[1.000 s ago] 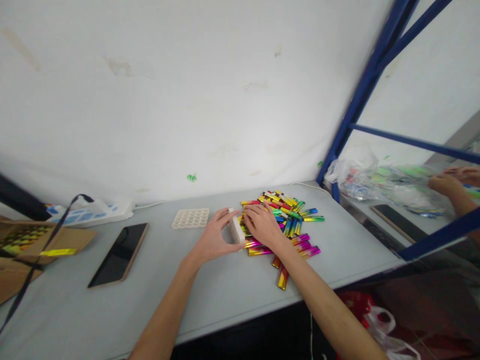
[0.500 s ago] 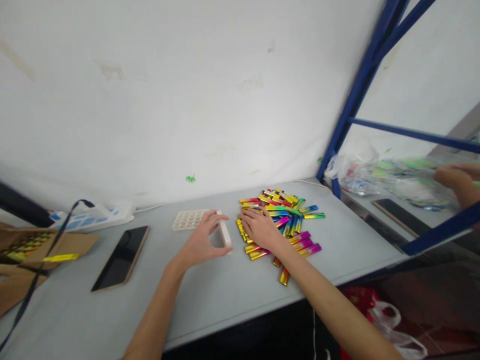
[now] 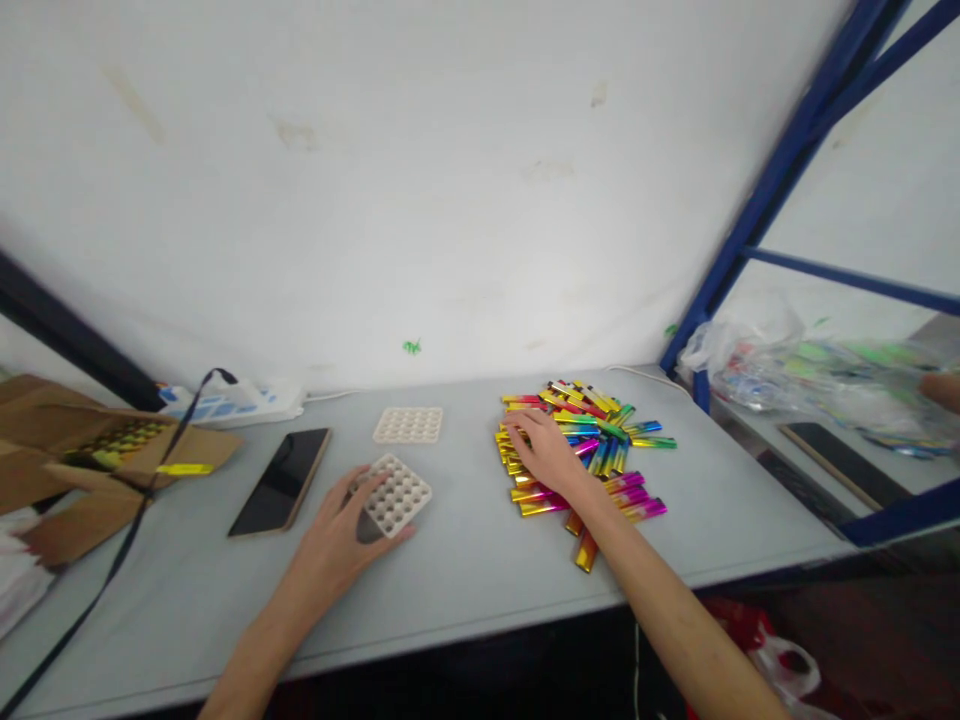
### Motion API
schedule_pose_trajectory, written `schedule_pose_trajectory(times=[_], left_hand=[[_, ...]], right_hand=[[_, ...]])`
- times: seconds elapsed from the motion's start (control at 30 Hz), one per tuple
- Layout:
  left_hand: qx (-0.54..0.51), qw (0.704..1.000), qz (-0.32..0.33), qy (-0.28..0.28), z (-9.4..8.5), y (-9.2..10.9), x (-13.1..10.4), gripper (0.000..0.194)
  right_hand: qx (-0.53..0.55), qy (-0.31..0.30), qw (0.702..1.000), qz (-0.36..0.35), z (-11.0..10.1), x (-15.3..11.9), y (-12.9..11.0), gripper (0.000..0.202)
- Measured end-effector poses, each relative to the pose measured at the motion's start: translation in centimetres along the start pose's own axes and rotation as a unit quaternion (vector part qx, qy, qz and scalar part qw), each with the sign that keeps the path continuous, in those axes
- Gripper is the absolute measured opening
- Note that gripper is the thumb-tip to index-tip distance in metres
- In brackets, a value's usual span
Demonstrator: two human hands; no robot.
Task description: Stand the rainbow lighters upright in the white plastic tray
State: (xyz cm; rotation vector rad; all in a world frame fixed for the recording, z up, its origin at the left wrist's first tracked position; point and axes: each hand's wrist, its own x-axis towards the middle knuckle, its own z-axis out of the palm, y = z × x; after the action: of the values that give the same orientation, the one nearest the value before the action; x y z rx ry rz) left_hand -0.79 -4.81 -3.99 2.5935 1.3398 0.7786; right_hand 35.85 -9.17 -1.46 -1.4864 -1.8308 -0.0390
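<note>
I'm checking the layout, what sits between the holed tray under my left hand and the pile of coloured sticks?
Nothing: the head view shows bare grey table between the holed tray and the pile of coloured sticks.

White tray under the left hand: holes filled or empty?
Empty. The tray held by the left hand shows rows of open round holes; the coloured sticks all lie in a pile under the right hand.

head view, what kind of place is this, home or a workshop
Probably a small packing or assembly workshop: a plain grey worktable inside a blue metal rack frame, a heap of shiny coloured sticks beside white hole trays, and an open cardboard carton.
</note>
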Motion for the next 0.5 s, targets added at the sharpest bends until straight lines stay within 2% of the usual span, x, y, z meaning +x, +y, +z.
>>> schedule_pose_trajectory(times=[0.1, 0.17, 0.2, 0.27, 0.37, 0.5], left_hand=[[0.054, 0.998, 0.018, -0.014, -0.3, -0.2, -1.0, 0.087], [0.082, 0.997, 0.009, -0.006, -0.4, 0.4, -0.8, 0.085], [0.090, 0.996, 0.001, -0.004, -0.4, 0.8, -0.5, 0.078], [0.112, 0.994, -0.005, -0.008, -0.3, 1.5, 0.8, 0.072], [0.136, 0.990, -0.011, -0.021, 0.0, 2.2, 3.5, 0.068], [0.075, 0.997, 0.008, -0.011, 1.3, 1.5, 7.0, 0.058]], right_hand=[[0.012, 0.001, 1.000, -0.016, 0.0, 0.2, -0.3, 0.021], [0.012, -0.005, 0.999, -0.031, 0.0, 0.8, -0.9, 0.021], [0.010, -0.013, 0.999, -0.039, 0.2, 1.2, -1.3, 0.022], [0.005, -0.046, 0.997, -0.063, 0.9, 2.4, -2.2, 0.025], [-0.012, -0.124, 0.987, -0.098, 3.2, 5.0, -3.5, 0.033], [-0.024, -0.221, 0.971, -0.085, 7.1, 8.3, -4.1, 0.048]])
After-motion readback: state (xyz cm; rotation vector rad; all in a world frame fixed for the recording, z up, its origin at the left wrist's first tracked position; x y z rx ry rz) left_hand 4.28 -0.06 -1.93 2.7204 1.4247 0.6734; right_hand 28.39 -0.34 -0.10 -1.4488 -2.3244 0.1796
